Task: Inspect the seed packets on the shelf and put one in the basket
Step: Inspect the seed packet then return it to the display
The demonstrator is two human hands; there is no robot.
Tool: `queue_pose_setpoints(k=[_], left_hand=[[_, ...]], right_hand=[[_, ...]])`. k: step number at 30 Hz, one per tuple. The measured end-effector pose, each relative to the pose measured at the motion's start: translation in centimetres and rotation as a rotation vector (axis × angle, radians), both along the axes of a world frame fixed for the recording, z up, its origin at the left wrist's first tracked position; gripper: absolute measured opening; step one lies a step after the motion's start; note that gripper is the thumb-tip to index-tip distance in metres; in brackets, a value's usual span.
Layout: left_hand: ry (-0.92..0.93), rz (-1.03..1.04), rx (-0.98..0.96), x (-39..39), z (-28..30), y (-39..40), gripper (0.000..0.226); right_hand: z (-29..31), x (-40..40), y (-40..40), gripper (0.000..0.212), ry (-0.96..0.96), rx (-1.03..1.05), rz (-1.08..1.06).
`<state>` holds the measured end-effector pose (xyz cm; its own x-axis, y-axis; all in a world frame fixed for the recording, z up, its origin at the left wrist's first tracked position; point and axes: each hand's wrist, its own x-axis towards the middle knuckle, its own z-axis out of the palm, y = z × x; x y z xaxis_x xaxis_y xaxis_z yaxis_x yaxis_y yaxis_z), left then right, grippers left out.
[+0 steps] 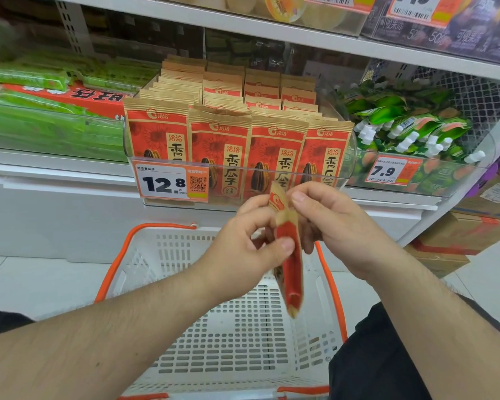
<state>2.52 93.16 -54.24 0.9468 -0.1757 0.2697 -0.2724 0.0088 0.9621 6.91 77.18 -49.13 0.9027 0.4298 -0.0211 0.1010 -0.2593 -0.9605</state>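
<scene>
A red and tan seed packet (290,267) hangs edge-on above the white basket (243,336), which has orange handles. My left hand (243,249) pinches the packet at its middle with thumb and fingers. My right hand (332,223) pinches its upper part from the right. Behind my hands, several rows of matching seed packets (223,140) stand upright in a clear shelf bin (348,157). Nothing shows inside the basket.
An orange price tag reading 12.8 (172,181) hangs on the bin's front. Green packs (49,122) fill the left bin. Green pouches with white caps (410,131) lie in the right bin with a 7.9 tag (387,170). Cardboard boxes (471,232) stand at lower right.
</scene>
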Motion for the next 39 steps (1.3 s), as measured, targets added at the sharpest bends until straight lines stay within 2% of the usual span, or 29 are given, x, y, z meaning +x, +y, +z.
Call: queue_pose_setpoints(k=[3, 6, 8, 12, 15, 20, 28, 37, 39], left_hand=[[0.367, 0.015, -0.395, -0.1, 0.8, -0.7, 0.024], [0.571, 0.088, -0.601, 0.0, 1.2, -0.7, 0.010], [0.664, 0.144, -0.685, 0.3, 1.0, -0.4, 0.023], [0.796, 0.141, -0.645, 0.2, 0.7, -0.5, 0.045], [0.867, 0.062, -0.579, -0.4, 0.9, -1.1, 0.036], [1.007, 0.038, -0.714, -0.6, 1.1, -0.7, 0.031], [1.107, 0.044, -0.798, -0.2, 0.6, -0.5, 0.034], [1.123, 0.058, -0.905, 0.2, -0.1, -0.3, 0.047], [1.118, 0.062, -0.922, 0.1, -0.1, -0.2, 0.048]], right_hand=[[0.3, 0.1, -0.5, 0.039, 0.053, -0.166, 0.111], [0.5, -0.1, -1.1, 0.055, 0.186, -0.353, 0.270], [0.5, -0.2, -1.0, 0.058, 0.247, -0.401, 0.273], [0.5, -0.5, -0.2, 0.043, 0.260, -0.410, 0.175], [0.5, -0.9, 0.3, 0.031, 0.223, -0.442, 0.151], [1.2, -1.2, 0.1, 0.056, 0.250, -0.396, 0.187], [1.1, -0.7, -0.9, 0.052, 0.239, -0.355, 0.211], [1.0, 0.2, -2.2, 0.040, 0.206, -0.316, 0.270], [1.2, 0.2, -2.5, 0.043, 0.237, -0.297, 0.305]])
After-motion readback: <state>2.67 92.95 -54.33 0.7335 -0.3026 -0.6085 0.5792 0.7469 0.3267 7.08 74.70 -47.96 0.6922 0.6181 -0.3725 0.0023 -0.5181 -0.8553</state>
